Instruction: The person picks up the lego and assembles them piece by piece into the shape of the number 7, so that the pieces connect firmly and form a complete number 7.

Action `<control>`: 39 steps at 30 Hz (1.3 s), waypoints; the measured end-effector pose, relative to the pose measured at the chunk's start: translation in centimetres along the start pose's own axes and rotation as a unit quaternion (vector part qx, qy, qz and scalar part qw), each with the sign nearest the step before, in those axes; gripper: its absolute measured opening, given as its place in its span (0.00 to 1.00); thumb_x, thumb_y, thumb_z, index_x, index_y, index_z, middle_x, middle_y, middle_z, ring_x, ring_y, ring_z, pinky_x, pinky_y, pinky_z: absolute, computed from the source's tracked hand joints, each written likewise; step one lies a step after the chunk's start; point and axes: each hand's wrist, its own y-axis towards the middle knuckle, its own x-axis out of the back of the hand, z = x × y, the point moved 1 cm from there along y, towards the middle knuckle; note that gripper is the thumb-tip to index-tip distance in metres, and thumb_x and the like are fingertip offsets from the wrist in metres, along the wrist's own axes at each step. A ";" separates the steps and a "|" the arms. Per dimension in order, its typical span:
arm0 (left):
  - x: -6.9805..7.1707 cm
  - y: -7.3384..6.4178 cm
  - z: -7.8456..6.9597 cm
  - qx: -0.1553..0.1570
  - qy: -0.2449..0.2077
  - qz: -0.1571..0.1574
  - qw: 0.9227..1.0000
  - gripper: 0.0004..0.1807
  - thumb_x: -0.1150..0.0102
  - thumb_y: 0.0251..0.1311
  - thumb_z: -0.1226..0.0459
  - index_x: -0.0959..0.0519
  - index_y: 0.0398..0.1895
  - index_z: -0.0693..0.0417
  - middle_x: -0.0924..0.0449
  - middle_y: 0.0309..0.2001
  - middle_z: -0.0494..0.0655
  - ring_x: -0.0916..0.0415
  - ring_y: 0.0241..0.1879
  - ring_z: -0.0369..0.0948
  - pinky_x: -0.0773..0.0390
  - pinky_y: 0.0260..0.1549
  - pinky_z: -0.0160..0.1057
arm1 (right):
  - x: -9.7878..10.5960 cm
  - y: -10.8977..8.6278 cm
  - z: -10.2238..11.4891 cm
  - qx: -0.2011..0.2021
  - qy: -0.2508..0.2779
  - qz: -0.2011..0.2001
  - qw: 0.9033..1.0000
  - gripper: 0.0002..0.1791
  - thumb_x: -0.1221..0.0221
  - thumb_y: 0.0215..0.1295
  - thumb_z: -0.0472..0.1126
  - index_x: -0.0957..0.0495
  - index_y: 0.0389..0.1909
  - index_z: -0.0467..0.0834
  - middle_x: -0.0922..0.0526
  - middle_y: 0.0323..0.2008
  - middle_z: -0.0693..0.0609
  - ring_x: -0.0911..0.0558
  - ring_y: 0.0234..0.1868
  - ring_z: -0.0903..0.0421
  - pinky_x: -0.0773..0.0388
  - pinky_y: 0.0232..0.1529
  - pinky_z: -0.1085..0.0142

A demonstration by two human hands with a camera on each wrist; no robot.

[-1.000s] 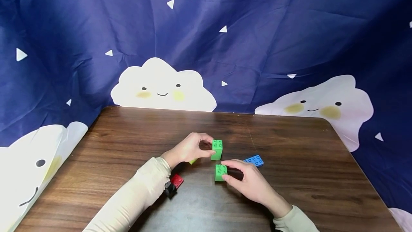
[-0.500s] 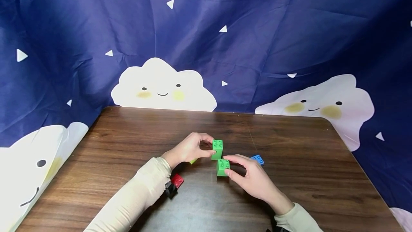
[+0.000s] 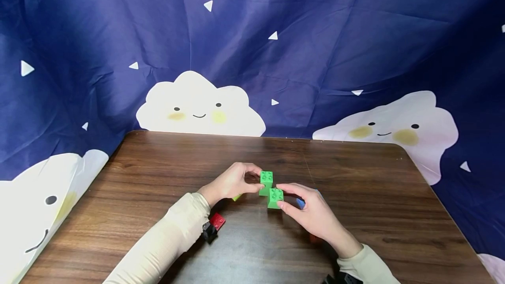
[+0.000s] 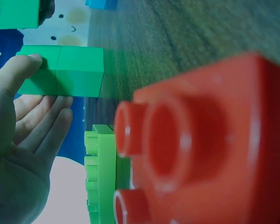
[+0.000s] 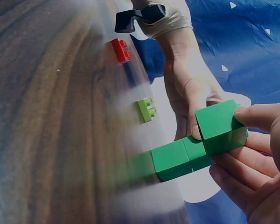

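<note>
My left hand (image 3: 232, 183) pinches the upper part of a stack of two green toy bricks (image 3: 266, 185) standing on the table, thumb in front. The seam between the two bricks shows in the left wrist view. Between thumb and fingers, my right hand (image 3: 313, 214) grips a single green brick (image 3: 275, 200), studs up. This brick overlaps the near right side of the stack in the head view. From the right wrist, the held brick (image 5: 217, 123) appears level with the stack's top end, close beside it, partly covering the left fingers.
A red brick (image 3: 217, 221) lies beside the left wrist, and a lime green brick (image 3: 236, 197) shows partly under the left hand. Behind the right hand lies a mostly hidden blue brick (image 3: 301, 204). An orange-red patch (image 3: 314, 239) shows under the right wrist. A patterned cloth hangs behind the table.
My right hand has moved away from me and slightly right with its green brick, toward the stack, covering more of the blue brick. My left hand and the stack have stayed still.
</note>
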 end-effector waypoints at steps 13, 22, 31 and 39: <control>0.0 0.0 0.1 -0.006 0.001 0.001 1.000 0.12 0.24 0.63 0.68 0.12 0.49 0.60 0.08 0.45 0.52 0.10 0.49 0.48 0.11 0.55 0.42 | 0.2 1.2 0.4 -0.012 0.014 -0.016 1.000 0.21 0.29 0.71 0.39 0.15 0.64 0.44 0.10 0.59 0.51 0.11 0.60 0.50 0.13 0.61 0.51; 0.1 0.0 0.1 -0.014 0.000 -0.002 1.000 0.12 0.24 0.63 0.67 0.12 0.48 0.60 0.08 0.44 0.52 0.10 0.48 0.48 0.10 0.55 0.42 | 0.3 2.3 0.7 -0.009 0.025 -0.034 0.999 0.22 0.30 0.72 0.37 0.16 0.65 0.41 0.11 0.61 0.46 0.12 0.62 0.46 0.13 0.61 0.49; 0.0 0.1 0.1 -0.013 0.003 -0.001 1.000 0.12 0.24 0.63 0.67 0.12 0.48 0.60 0.08 0.45 0.51 0.10 0.48 0.47 0.11 0.55 0.41 | 0.1 3.2 0.4 -0.001 0.027 -0.044 0.999 0.22 0.30 0.72 0.36 0.17 0.65 0.41 0.11 0.61 0.45 0.11 0.61 0.46 0.14 0.62 0.45; 0.1 0.1 0.2 -0.015 -0.001 -0.002 1.000 0.12 0.24 0.63 0.66 0.12 0.48 0.60 0.08 0.44 0.50 0.10 0.47 0.45 0.11 0.54 0.39 | 0.1 3.7 0.2 0.008 0.022 -0.049 0.999 0.22 0.29 0.71 0.36 0.16 0.65 0.41 0.11 0.60 0.45 0.11 0.61 0.46 0.14 0.62 0.46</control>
